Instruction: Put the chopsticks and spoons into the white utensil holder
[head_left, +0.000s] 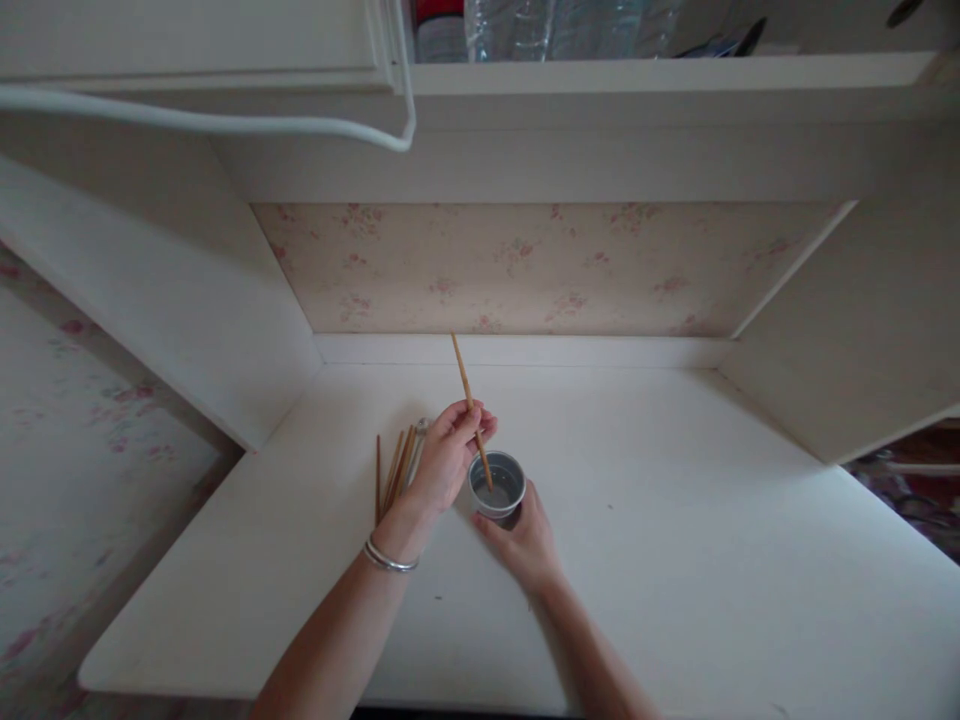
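Note:
My left hand pinches a wooden chopstick near its middle. The chopstick slants, its upper end toward the back wall and its lower end inside a grey metal cup. Fingers of my right hand wrap round the cup's near right side. From above, the cup's inside looks smooth and grey; I cannot tell what, if anything, is in it. Left of my left hand, several more chopsticks lie side by side, with a metal utensil beside them that my wrist partly hides.
Everything rests on a white desktop between two side panels. A floral-papered back panel stands behind. Overhead, a shelf holds clear plastic bottles, and a white cable hangs under the cabinet door.

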